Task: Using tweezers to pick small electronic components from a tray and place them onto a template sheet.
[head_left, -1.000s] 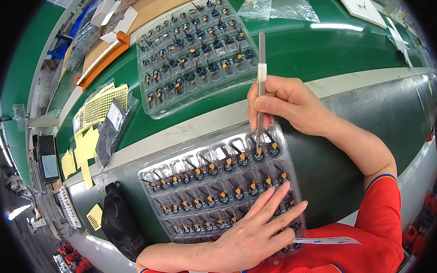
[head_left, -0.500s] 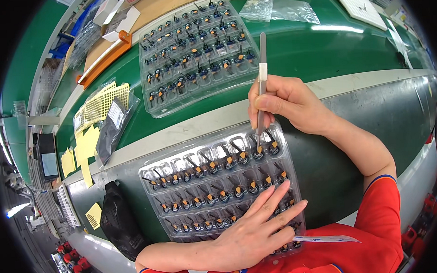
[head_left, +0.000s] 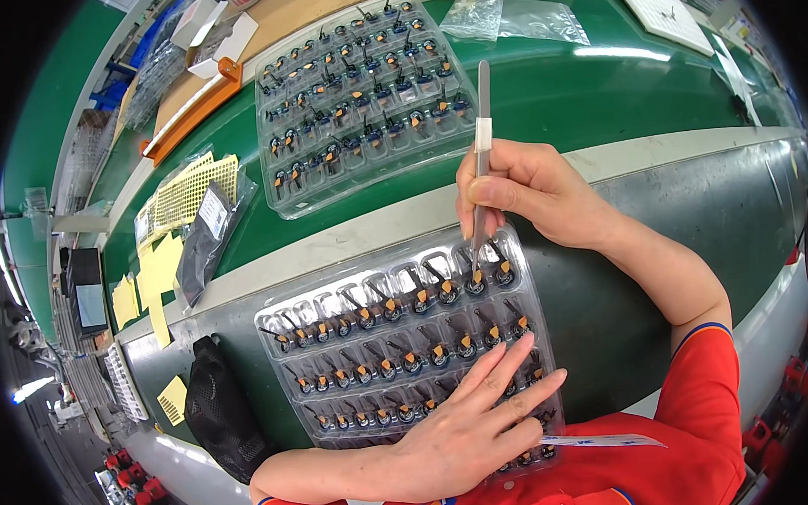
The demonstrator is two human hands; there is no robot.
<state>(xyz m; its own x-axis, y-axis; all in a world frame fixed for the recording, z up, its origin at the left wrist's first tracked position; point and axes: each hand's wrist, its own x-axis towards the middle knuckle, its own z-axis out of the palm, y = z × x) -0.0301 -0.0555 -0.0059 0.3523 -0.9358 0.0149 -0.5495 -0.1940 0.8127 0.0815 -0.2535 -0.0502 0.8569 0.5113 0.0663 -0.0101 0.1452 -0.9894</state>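
while i watch from afar, the near tray sits partly beneath the spread left hand, any grip hidden; the right hand pinches tweezers over far-right components, many bearing orange tabs; whether any lack them, i can't tell.

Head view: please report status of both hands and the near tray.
Right hand gripping tweezers, tips at far-row part. Left hand spread over near tray, hiding some of it.

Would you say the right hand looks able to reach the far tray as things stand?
Probably yes: nothing visible blocks the way from the right hand to the far tray, although its grip is taken up by the tweezers.
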